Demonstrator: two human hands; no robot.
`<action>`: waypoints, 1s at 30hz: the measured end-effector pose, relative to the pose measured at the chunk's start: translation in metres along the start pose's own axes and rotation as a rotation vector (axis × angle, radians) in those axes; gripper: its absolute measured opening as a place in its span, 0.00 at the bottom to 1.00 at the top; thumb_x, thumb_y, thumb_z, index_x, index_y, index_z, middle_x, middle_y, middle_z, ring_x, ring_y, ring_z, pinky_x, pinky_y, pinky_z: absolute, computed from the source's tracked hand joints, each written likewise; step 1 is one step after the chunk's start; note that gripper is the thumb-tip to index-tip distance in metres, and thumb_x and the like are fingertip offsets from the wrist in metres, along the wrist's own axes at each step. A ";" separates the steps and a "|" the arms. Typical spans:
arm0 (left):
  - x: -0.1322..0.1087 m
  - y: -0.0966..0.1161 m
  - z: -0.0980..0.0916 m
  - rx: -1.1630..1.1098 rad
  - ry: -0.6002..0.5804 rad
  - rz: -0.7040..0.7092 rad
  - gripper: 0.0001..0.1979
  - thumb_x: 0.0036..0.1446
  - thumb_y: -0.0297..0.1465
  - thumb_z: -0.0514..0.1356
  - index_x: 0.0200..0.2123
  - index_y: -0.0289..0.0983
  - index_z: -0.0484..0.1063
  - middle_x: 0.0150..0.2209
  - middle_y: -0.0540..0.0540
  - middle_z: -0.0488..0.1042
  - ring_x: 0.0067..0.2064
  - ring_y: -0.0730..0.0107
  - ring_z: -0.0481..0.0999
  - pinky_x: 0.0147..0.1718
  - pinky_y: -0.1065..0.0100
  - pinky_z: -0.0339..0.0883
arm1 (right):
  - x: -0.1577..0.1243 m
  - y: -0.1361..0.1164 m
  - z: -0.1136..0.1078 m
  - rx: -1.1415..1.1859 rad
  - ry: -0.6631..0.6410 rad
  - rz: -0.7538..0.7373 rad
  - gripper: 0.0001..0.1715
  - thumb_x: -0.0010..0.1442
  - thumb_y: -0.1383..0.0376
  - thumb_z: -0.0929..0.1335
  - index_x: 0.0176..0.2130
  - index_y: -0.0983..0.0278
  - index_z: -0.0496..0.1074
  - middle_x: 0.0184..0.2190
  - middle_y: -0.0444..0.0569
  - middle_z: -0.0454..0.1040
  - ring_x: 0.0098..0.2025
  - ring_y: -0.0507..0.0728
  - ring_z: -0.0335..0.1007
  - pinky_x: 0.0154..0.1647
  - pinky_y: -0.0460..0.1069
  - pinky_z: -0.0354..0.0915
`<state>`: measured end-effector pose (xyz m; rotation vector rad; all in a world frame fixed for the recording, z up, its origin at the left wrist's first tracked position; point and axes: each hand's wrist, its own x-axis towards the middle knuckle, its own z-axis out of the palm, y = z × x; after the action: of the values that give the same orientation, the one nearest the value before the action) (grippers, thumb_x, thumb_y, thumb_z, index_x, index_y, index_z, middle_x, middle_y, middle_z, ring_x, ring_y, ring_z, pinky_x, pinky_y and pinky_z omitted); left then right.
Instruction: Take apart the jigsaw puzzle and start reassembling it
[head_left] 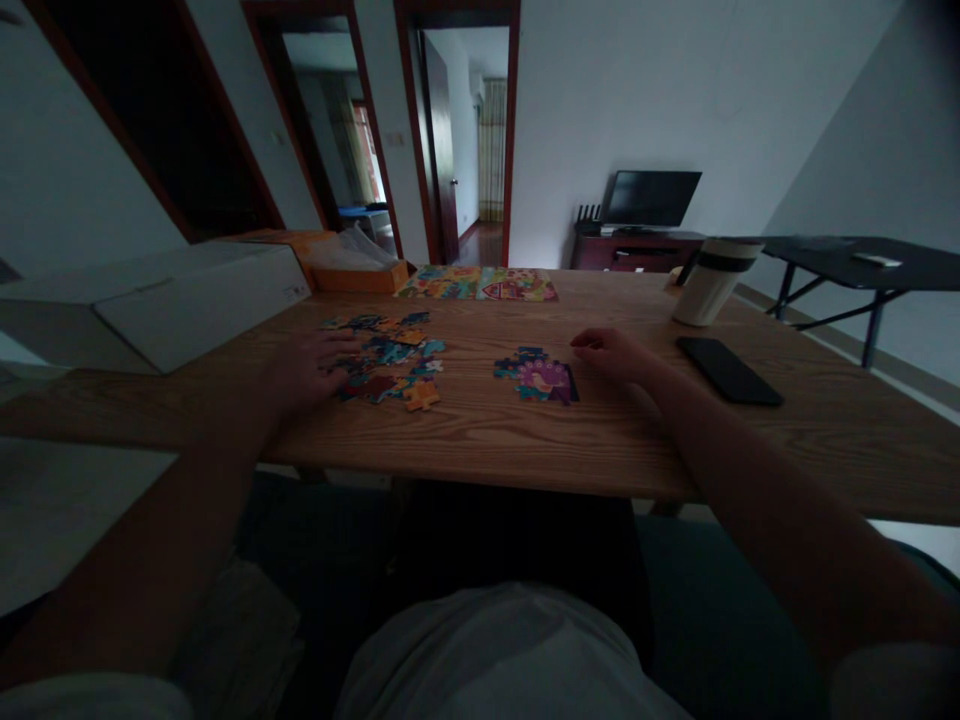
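Note:
My left hand [321, 362] lies at the left edge of a loose pile of jigsaw pieces [394, 350], its fingers stretched out and slightly blurred, touching or just over the nearest pieces. The pile mixes teal, dark blue, red and orange pieces, with an orange piece [421, 396] at its near right corner. Right of the pile, several joined puzzle pieces [544, 378] form a small patch with a purple part and a pale bird-like figure. Just beyond the patch's right side rests my right hand [611, 352], fingers loosely bent and apart, with nothing visible in them.
A colourful printed sheet [487, 284] lies at the table's far edge. On the left stand a white box [202, 300] and an orange box [352, 278] with clear plastic in it. A black phone [727, 370] and a pale tumbler [712, 285] are on the right of the wooden table [465, 440].

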<state>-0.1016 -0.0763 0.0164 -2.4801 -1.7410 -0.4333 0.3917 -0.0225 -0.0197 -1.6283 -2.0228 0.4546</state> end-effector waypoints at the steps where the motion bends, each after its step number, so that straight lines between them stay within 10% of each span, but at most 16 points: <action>1: -0.003 0.015 0.000 -0.022 -0.004 0.036 0.25 0.62 0.41 0.57 0.56 0.35 0.77 0.64 0.39 0.71 0.66 0.51 0.66 0.68 0.55 0.51 | 0.000 0.000 0.000 -0.005 0.001 -0.002 0.10 0.65 0.68 0.68 0.44 0.63 0.80 0.46 0.56 0.82 0.46 0.61 0.79 0.52 0.54 0.71; 8: -0.005 0.101 0.001 -0.095 -0.301 0.171 0.23 0.62 0.50 0.56 0.53 0.47 0.79 0.54 0.43 0.79 0.55 0.50 0.76 0.57 0.56 0.65 | 0.001 0.002 -0.001 -0.034 0.002 -0.020 0.12 0.65 0.70 0.67 0.46 0.63 0.80 0.48 0.55 0.82 0.48 0.61 0.79 0.53 0.54 0.71; 20: 0.028 0.097 0.006 -0.288 -0.114 -0.029 0.29 0.60 0.40 0.56 0.63 0.41 0.70 0.44 0.44 0.83 0.41 0.57 0.82 0.42 0.61 0.73 | 0.001 0.002 -0.001 0.003 -0.010 -0.019 0.12 0.64 0.71 0.67 0.45 0.64 0.80 0.47 0.56 0.82 0.47 0.61 0.79 0.52 0.55 0.71; 30: 0.042 0.108 0.012 -0.384 -0.163 -0.031 0.20 0.58 0.40 0.59 0.52 0.40 0.78 0.38 0.45 0.83 0.37 0.60 0.82 0.38 0.62 0.74 | -0.001 -0.002 -0.002 -0.021 -0.009 -0.013 0.12 0.65 0.70 0.68 0.45 0.63 0.80 0.47 0.55 0.82 0.47 0.61 0.79 0.51 0.52 0.71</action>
<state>0.0139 -0.0731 0.0273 -2.8216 -1.9152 -0.6390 0.3916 -0.0238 -0.0168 -1.6273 -2.0503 0.4375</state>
